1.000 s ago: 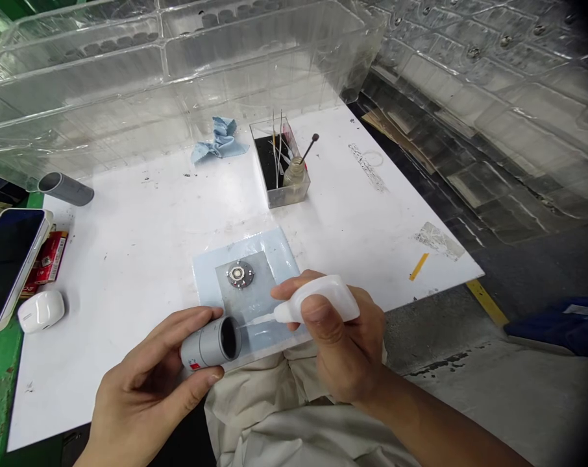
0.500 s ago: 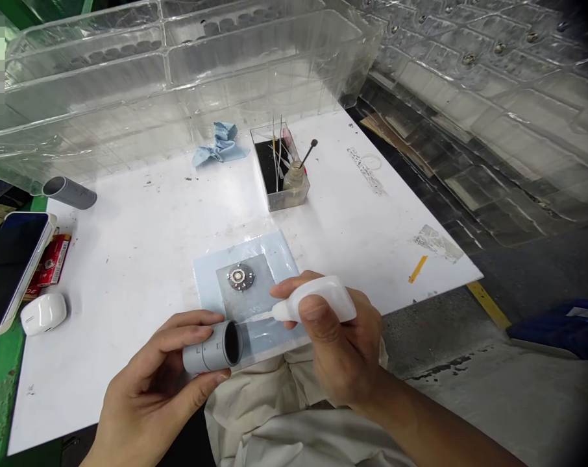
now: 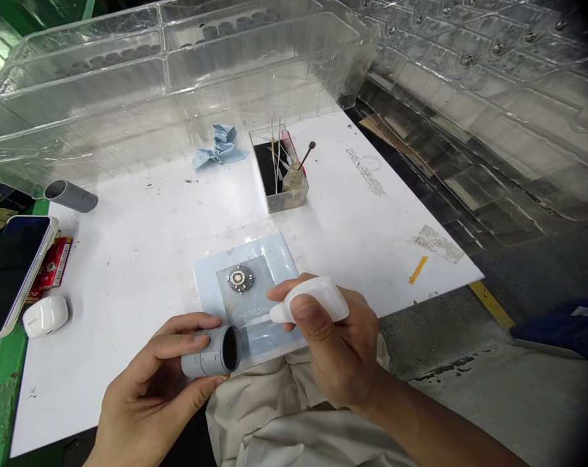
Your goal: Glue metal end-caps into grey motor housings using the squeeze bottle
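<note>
My left hand [image 3: 148,395] is wrapped round a short grey tube [image 3: 210,352], held on its side with the open dark end facing right. A white squeeze bottle [image 3: 309,299] sits in my right hand [image 3: 340,347], fingers closed on it. Its thin nozzle points left, with the tip just at the rim of the tube's open end. Behind them a small round metal part [image 3: 240,279] lies on a clear plate over a pale blue mat [image 3: 274,253], near the front edge of the white table [image 3: 143,240].
A clear box [image 3: 280,170] with a small jar and thin tools stands behind the mat, next to a blue cloth [image 3: 219,146]. At the left lie a longer grey pipe [image 3: 71,195], a phone [image 3: 9,272], a red pack and a white earbud case [image 3: 45,316]. Clear plastic trays [image 3: 177,71] rise at the back.
The tube has turned in my left hand, so its red-marked label no longer shows. The bottle and its nozzle have shifted slightly left and stay at the tube's mouth.
</note>
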### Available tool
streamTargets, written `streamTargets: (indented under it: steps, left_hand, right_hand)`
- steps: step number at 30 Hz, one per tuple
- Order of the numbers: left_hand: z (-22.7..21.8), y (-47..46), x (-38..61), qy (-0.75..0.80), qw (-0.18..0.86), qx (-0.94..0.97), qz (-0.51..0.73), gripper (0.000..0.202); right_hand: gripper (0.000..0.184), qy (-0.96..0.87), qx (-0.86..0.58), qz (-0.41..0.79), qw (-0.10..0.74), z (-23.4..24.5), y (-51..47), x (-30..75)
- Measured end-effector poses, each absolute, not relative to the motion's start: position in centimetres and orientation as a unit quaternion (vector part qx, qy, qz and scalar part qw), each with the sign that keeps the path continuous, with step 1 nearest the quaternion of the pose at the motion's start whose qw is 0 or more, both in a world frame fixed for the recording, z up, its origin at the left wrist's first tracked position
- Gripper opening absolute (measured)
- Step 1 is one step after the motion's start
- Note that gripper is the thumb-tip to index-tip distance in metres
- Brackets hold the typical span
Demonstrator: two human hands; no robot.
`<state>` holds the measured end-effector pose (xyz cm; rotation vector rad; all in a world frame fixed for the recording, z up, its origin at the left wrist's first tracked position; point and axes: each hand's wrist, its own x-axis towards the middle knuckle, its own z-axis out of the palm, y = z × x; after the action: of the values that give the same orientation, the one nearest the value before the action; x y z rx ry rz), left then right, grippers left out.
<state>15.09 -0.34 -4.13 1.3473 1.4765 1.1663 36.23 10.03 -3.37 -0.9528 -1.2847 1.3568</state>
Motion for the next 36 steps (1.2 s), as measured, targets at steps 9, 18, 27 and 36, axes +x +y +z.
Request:
streamTargets:
  steps: [9, 18, 27, 36]
  left_hand:
    - [-4.1, -0.5, 15.1, 0.579, 0.412, 0.521, 0.472, 0.039]
    - [-4.0, -0.5, 15.1, 0.579, 0.418, 0.507, 0.483, 0.031]
    - [-4.0, -0.3, 15.1, 0.597, 0.414, 0.503, 0.468, 0.027]
    - [-4.1, -0.3, 15.0, 0.593, 0.421, 0.5, 0.469, 0.027]
  right_hand:
    - [0.038, -0.556, -0.394, 0.57, 0.459, -3.5, 10.1, 36.7]
    - [0.034, -0.532, -0.366, 0.618, 0.448, -4.2, 9.6, 37.5]
    - [0.033, -0.594, -0.331, 0.534, 0.503, -2.8, 9.7, 36.5]
    - [0.033, -0.62, -0.331, 0.528, 0.477, -2.9, 10.1, 36.1]
